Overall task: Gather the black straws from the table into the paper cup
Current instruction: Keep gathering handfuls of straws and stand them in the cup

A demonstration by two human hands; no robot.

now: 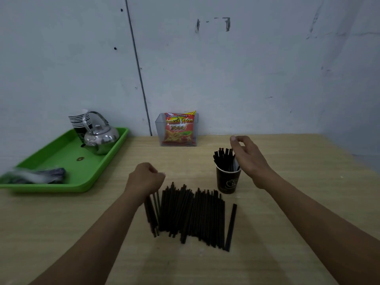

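The red snack packet standing in the clear plastic holder against the wall reads "Kentang Goreng" in small letters on top, "French Fries" in big yellow letters below, then "2000". The dark paper cup carries a pale round emblem, its lettering too small to read.

blurred dark bundle on green tray

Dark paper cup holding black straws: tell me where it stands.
In the head view, the dark paper cup stands upright on the wooden table, right of centre, just behind the pile of loose black straws and beside the right hand.
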